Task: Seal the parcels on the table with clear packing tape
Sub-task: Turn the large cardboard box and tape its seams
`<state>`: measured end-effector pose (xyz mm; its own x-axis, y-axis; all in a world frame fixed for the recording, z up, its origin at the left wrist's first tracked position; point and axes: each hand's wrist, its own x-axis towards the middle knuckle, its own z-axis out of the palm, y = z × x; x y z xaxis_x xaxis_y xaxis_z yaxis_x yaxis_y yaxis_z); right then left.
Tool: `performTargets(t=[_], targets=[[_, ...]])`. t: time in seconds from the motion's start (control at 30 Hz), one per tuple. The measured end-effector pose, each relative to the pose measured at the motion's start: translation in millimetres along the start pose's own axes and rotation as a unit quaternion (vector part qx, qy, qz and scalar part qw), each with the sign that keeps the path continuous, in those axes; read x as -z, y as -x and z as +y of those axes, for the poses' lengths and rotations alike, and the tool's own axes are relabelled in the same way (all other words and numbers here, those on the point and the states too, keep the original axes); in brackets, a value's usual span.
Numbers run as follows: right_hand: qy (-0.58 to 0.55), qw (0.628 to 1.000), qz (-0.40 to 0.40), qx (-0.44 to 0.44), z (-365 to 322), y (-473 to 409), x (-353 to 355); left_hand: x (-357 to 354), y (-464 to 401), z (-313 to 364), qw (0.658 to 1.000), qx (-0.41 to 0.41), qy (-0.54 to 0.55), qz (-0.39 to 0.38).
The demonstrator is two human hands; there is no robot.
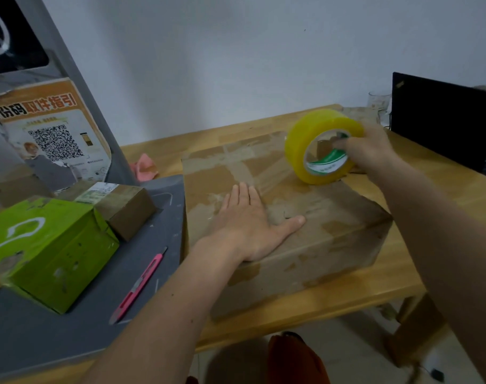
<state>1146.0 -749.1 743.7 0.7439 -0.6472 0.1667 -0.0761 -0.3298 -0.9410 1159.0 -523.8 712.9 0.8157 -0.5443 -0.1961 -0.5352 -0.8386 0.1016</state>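
Big brown parcel (278, 217) mid-frame on wood table (375, 295). L hand (250, 231) flat on lid, fingers straight, thumb splayed. R hand (369, 153) upper right, fingers hooked thru tape roll (323, 146) core, roll on parcel's far edge.

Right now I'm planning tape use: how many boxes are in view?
3: the large brown box on the wooden table, the green box and small brown box on the grey mat. Others may be hidden.

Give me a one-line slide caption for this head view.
Left hand presses flat on the large cardboard box while right hand grips the tape roll on top.
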Motion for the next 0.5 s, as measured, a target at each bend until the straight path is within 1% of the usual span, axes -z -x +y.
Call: performTargets(t=[0.07, 0.1, 0.17, 0.2, 0.27, 0.37, 0.5], targets=[[-0.019, 1.0, 0.02, -0.007, 4.0, 2.0, -2.2, 2.1, -0.6, 2.5, 1.0, 0.006, 0.003, -0.012], [-0.042, 0.998, 0.02, -0.033, 5.9, 3.8, -3.3, 4.6, -1.4, 6.2, 1.0, 0.013, 0.0, -0.022], [-0.072, 0.993, -0.008, -0.088, 11.7, 5.8, -2.3, 10.4, -5.4, 19.5, 0.998, 0.039, -0.007, -0.041], [-0.066, 0.993, -0.033, -0.097, 14.7, 4.7, 0.0, 13.0, -8.6, 27.7, 0.997, 0.055, -0.007, -0.045], [-0.037, 0.993, -0.063, -0.089, 15.1, 1.6, 5.4, 14.7, -13.7, 41.3, 0.996, 0.083, -0.001, -0.041], [0.0, 0.996, -0.064, -0.055, 10.4, -2.8, 13.9, 7.9, -17.3, 45.4, 0.996, 0.092, 0.01, -0.017], [0.003, 0.999, -0.004, -0.05, 17.9, -8.5, 33.1, 3.4, -17.2, 40.5, 0.996, 0.086, 0.025, -0.007]])
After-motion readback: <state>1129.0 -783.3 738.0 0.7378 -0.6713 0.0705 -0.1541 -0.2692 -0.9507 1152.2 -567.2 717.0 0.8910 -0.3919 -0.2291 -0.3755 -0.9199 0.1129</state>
